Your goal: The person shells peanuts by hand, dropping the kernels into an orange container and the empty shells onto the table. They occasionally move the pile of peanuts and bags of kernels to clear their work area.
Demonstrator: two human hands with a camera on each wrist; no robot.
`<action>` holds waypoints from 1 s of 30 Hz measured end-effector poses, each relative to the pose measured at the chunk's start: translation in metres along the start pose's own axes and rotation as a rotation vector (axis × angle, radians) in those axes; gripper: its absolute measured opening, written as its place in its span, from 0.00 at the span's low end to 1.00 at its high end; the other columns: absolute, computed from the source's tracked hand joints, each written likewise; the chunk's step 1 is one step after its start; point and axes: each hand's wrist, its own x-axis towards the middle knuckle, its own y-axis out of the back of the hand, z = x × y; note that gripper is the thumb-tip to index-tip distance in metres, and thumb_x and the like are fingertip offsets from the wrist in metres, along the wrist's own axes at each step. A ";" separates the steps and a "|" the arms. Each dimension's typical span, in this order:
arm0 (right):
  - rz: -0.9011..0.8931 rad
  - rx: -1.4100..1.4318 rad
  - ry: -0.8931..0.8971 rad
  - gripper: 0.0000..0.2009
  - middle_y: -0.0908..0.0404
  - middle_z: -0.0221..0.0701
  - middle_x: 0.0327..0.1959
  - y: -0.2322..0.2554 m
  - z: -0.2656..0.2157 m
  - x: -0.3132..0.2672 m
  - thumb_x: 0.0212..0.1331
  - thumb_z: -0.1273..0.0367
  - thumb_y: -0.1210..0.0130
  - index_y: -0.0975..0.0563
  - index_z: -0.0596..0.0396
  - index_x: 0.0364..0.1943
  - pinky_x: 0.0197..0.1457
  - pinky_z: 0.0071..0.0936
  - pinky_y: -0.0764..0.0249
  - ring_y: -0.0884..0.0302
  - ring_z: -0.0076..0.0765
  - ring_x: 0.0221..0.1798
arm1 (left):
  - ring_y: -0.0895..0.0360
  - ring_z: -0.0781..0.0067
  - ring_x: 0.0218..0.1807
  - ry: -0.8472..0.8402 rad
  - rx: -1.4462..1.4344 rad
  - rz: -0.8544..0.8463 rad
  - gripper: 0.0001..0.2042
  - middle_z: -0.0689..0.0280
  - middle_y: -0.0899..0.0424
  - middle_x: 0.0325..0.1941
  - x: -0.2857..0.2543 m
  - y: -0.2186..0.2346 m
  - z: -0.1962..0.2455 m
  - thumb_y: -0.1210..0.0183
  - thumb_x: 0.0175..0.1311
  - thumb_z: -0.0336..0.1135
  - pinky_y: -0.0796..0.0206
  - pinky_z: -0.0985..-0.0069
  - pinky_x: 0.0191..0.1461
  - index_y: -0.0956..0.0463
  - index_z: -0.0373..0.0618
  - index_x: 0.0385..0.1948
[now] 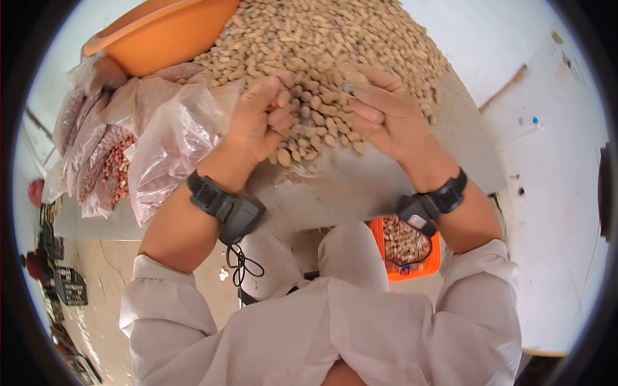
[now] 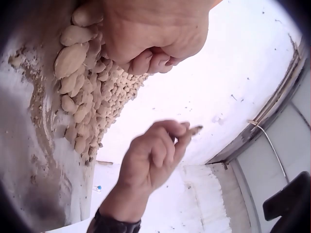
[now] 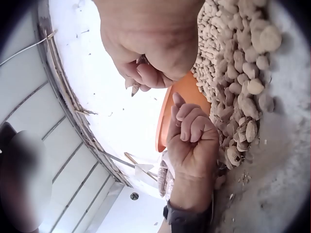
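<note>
We see both hands at the near edge of a peanut pile (image 1: pixel 335 45) on the grey tabletop (image 1: pixel 386 180). Left hand (image 1: pixel 261 119) – fingers curled in, and we cannot tell what it grips. Right hand (image 1: pixel 386 116) pinches a small shell piece (image 2: pixel 194 130) at its fingertips. Orange basin (image 1: pixel 161 32) behind the pile, bagged kernels (image 1: pixel 167 154) to the left.

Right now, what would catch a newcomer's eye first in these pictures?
The big pile of peanuts in their shells on the grey table, filling the top middle of the head view. At its near edge are the left hand, fingers curled, and the right hand, pinching something small that cannot be made out. To the left lie clear bags of reddish nuts, with an orange basin behind them.
</note>
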 end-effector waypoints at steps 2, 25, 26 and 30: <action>0.042 -0.075 0.003 0.15 0.26 0.28 0.26 0.006 -0.018 -0.045 0.51 0.81 0.47 0.26 0.59 0.45 0.19 0.13 0.45 0.40 0.15 0.18 | 0.46 0.84 0.16 -0.037 0.074 0.017 0.09 0.71 0.31 0.22 -0.002 -0.004 0.001 0.53 0.66 0.34 0.52 0.87 0.18 0.29 0.40 0.41; 1.192 0.235 0.050 0.11 0.25 0.36 0.33 0.262 0.072 -0.377 0.62 0.67 0.52 0.29 0.63 0.39 0.34 0.19 0.24 0.27 0.28 0.32 | 0.51 0.87 0.19 -0.163 0.368 -0.131 0.13 0.72 0.41 0.23 -0.012 -0.023 0.057 0.53 0.66 0.31 0.56 0.89 0.21 0.34 0.34 0.49; 1.180 0.267 0.076 0.11 0.25 0.36 0.35 0.263 0.076 -0.379 0.62 0.67 0.52 0.28 0.63 0.40 0.39 0.21 0.23 0.26 0.31 0.38 | 0.51 0.87 0.19 -0.156 0.385 -0.131 0.13 0.71 0.41 0.23 -0.016 -0.026 0.059 0.54 0.66 0.31 0.56 0.89 0.21 0.34 0.34 0.49; 1.184 0.273 0.085 0.12 0.26 0.36 0.37 0.272 0.084 -0.383 0.62 0.66 0.52 0.28 0.63 0.39 0.43 0.22 0.22 0.26 0.32 0.42 | 0.51 0.86 0.19 -0.178 0.479 -0.082 0.13 0.71 0.41 0.23 -0.021 -0.026 0.062 0.55 0.67 0.31 0.55 0.88 0.22 0.35 0.34 0.49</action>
